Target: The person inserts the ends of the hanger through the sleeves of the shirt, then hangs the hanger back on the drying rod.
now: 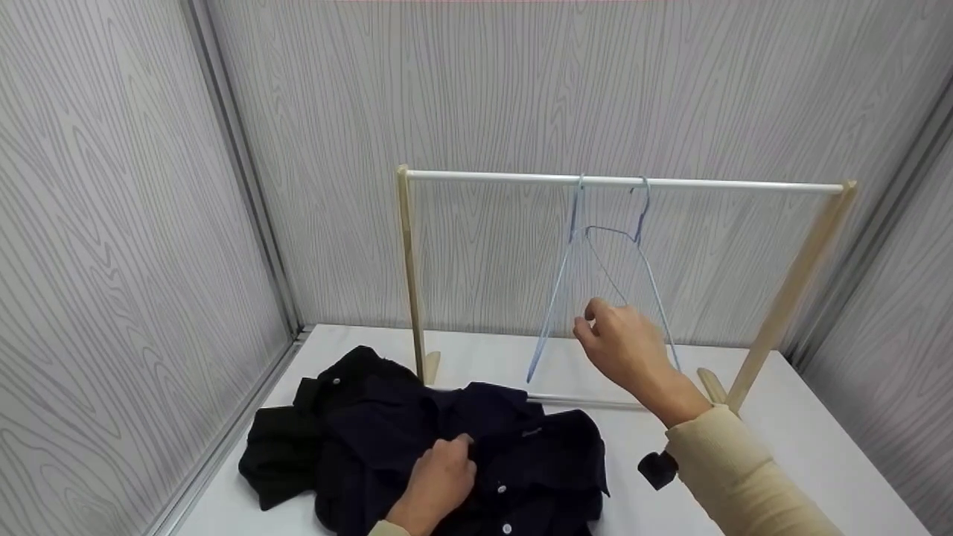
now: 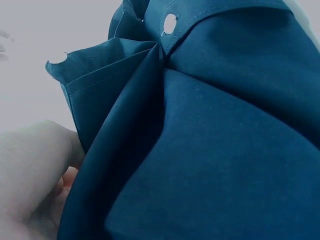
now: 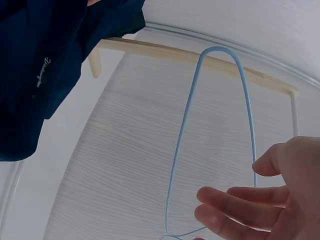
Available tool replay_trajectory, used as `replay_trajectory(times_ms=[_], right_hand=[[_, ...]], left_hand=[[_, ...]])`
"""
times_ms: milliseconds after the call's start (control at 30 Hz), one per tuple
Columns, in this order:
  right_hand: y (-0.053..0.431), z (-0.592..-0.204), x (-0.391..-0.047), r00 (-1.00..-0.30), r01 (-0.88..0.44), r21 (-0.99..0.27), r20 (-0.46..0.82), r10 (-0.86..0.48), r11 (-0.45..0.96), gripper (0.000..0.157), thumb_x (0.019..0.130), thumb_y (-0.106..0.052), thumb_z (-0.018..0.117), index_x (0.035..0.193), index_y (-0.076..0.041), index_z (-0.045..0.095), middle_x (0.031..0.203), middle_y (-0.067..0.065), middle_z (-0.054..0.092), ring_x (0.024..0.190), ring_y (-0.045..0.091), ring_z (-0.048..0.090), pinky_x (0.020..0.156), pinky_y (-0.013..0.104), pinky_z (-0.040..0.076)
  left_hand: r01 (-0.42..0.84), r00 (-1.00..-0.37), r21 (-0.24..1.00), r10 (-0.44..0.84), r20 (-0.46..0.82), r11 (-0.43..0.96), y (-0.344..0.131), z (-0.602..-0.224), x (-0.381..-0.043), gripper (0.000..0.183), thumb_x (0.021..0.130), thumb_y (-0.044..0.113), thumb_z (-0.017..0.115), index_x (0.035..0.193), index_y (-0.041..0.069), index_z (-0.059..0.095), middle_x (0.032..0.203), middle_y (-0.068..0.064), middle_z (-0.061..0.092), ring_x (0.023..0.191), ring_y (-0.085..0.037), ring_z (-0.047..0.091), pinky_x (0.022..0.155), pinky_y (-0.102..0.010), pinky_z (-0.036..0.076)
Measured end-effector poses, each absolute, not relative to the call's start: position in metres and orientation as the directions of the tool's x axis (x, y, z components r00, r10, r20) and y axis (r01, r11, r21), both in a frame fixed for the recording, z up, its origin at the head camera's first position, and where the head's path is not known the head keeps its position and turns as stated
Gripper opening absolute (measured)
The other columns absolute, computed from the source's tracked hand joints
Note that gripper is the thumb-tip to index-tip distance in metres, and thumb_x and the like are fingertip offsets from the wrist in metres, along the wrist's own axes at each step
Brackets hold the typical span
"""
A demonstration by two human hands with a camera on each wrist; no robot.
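Observation:
A navy shirt (image 1: 536, 454) with pale buttons lies crumpled on the table. My left hand (image 1: 441, 476) grips its fabric near the button front; in the left wrist view, folds of the shirt (image 2: 215, 160) hide most of the left fingers. My right hand (image 1: 625, 346) is raised in front of light blue wire hangers (image 1: 549, 313) that hang by hooks from the rack's rail. In the right wrist view, thumb and fingers of the right hand (image 3: 270, 195) are apart with nothing held. The thumb overlaps a hanger's wire (image 3: 182, 130); contact cannot be told.
A clothes rack (image 1: 484, 176) with a white rail and wooden posts stands at the back of the white table (image 1: 804, 461). A second, blackish garment (image 1: 283, 447) lies left of the navy shirt, partly under it. Wood-patterned panels (image 1: 327, 134) enclose the table.

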State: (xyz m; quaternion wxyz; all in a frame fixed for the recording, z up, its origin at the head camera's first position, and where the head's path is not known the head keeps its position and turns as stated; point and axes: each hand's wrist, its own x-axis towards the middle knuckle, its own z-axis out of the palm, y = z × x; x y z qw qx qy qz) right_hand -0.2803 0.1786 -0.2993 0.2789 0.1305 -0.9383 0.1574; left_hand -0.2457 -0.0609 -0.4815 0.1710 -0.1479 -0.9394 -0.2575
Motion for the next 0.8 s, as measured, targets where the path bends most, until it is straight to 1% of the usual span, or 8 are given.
replay_trajectory(times_ms=[133, 267, 367, 400, 500, 600, 633, 800], right_hand=[[0.175, -0.297, -0.281, -0.836, -0.325, -0.27, 0.53, -0.142, 0.906, 0.026, 0.089, -0.033, 0.047, 0.083, -0.013, 0.063, 0.071, 0.001, 0.064, 0.057, 0.016, 0.054, 0.051, 0.036, 0.043], [0.17, -0.295, -0.283, -0.885, -0.315, -0.37, 0.447, -0.13, 0.874, 0.041, 0.092, -0.047, 0.04, 0.091, -0.012, 0.062, 0.072, 0.001, 0.064, 0.065, 0.018, 0.059, 0.063, 0.037, 0.046], [0.169, -0.295, -0.286, -0.91, -0.299, -0.446, 0.4, -0.111, 0.844, 0.049, 0.091, -0.052, 0.037, 0.098, -0.009, 0.06, 0.082, 0.005, 0.066, 0.077, 0.022, 0.062, 0.072, 0.04, 0.047], [0.168, -0.295, -0.287, -0.912, -0.299, -0.463, 0.395, -0.107, 0.835, 0.048, 0.091, -0.05, 0.038, 0.1, -0.009, 0.059, 0.083, 0.006, 0.067, 0.078, 0.022, 0.063, 0.073, 0.04, 0.048], [0.169, -0.298, -0.29, -0.897, -0.324, -0.468, 0.427, -0.111, 0.822, 0.033, 0.091, -0.036, 0.046, 0.099, -0.007, 0.058, 0.081, 0.005, 0.067, 0.068, 0.018, 0.061, 0.065, 0.036, 0.048], [0.172, -0.301, -0.291, -0.882, -0.356, -0.477, 0.455, -0.121, 0.804, 0.02, 0.089, -0.023, 0.05, 0.097, -0.006, 0.058, 0.07, 0.001, 0.065, 0.057, 0.012, 0.057, 0.056, 0.03, 0.045], [0.173, -0.301, -0.292, -0.877, -0.366, -0.479, 0.464, -0.123, 0.798, 0.019, 0.089, -0.02, 0.05, 0.096, -0.005, 0.058, 0.068, 0.001, 0.065, 0.055, 0.011, 0.056, 0.055, 0.029, 0.044], [0.177, -0.303, -0.293, -0.875, -0.376, -0.482, 0.467, -0.131, 0.791, 0.021, 0.087, -0.019, 0.054, 0.1, -0.002, 0.057, 0.072, 0.005, 0.066, 0.062, 0.015, 0.06, 0.058, 0.031, 0.047]], left_hand=[[0.364, -0.894, 0.422, 0.185, 0.408, 0.831, -0.061, -0.482, -0.245, 0.007, 0.073, 0.006, 0.058, 0.077, 0.012, 0.059, 0.067, -0.009, 0.063, 0.05, -0.021, 0.057, 0.041, -0.032, 0.038], [0.367, -0.893, 0.422, 0.187, 0.41, 0.829, -0.06, -0.481, -0.245, 0.006, 0.073, 0.006, 0.058, 0.073, 0.012, 0.056, 0.064, -0.01, 0.062, 0.048, -0.022, 0.056, 0.04, -0.033, 0.037], [0.371, -0.891, 0.425, 0.187, 0.415, 0.825, -0.06, -0.482, -0.244, 0.007, 0.072, 0.005, 0.058, 0.071, 0.011, 0.054, 0.063, -0.01, 0.061, 0.048, -0.022, 0.056, 0.039, -0.033, 0.036], [0.374, -0.89, 0.426, 0.189, 0.416, 0.824, -0.06, -0.482, -0.244, 0.007, 0.072, 0.005, 0.058, 0.072, 0.011, 0.055, 0.064, -0.01, 0.062, 0.048, -0.022, 0.056, 0.039, -0.033, 0.036], [0.371, -0.892, 0.429, 0.188, 0.411, 0.823, -0.06, -0.481, -0.244, 0.006, 0.072, 0.006, 0.058, 0.074, 0.011, 0.056, 0.066, -0.01, 0.063, 0.05, -0.023, 0.057, 0.04, -0.034, 0.037], [0.372, -0.894, 0.429, 0.194, 0.404, 0.823, -0.06, -0.481, -0.244, 0.005, 0.073, 0.006, 0.057, 0.076, 0.011, 0.057, 0.066, -0.009, 0.063, 0.051, -0.022, 0.058, 0.041, -0.034, 0.038], [0.371, -0.894, 0.429, 0.194, 0.403, 0.824, -0.06, -0.481, -0.244, 0.005, 0.073, 0.006, 0.057, 0.076, 0.011, 0.058, 0.066, -0.009, 0.063, 0.051, -0.022, 0.058, 0.041, -0.034, 0.038], [0.375, -0.893, 0.429, 0.198, 0.403, 0.821, -0.061, -0.481, -0.245, 0.005, 0.073, 0.006, 0.059, 0.076, 0.01, 0.058, 0.065, -0.009, 0.062, 0.051, -0.021, 0.058, 0.041, -0.034, 0.039]])
